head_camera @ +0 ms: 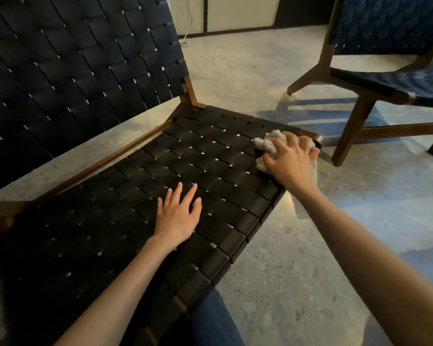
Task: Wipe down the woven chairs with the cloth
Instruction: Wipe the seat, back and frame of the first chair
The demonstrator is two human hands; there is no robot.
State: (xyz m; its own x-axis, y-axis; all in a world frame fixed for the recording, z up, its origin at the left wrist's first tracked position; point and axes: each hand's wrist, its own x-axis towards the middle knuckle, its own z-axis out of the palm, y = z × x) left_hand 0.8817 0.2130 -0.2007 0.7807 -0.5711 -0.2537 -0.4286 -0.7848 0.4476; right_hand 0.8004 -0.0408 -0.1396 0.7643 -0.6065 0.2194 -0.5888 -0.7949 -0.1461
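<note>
A dark woven chair (115,196) with a brown wooden frame fills the left and middle of the head view, its seat low in front of me and its backrest rising at upper left. My right hand (291,162) grips a bunched white fluffy cloth (269,144) and presses it on the seat's far right corner. My left hand (178,217) rests flat on the middle of the seat with its fingers spread and straight. A second woven chair (395,83) of the same kind stands at upper right.
The floor (298,258) is pale speckled stone with bluish light patches to the right. A wall with dark trim and a white cable (185,38) runs along the back. My knee in blue trousers (210,318) is at the bottom edge.
</note>
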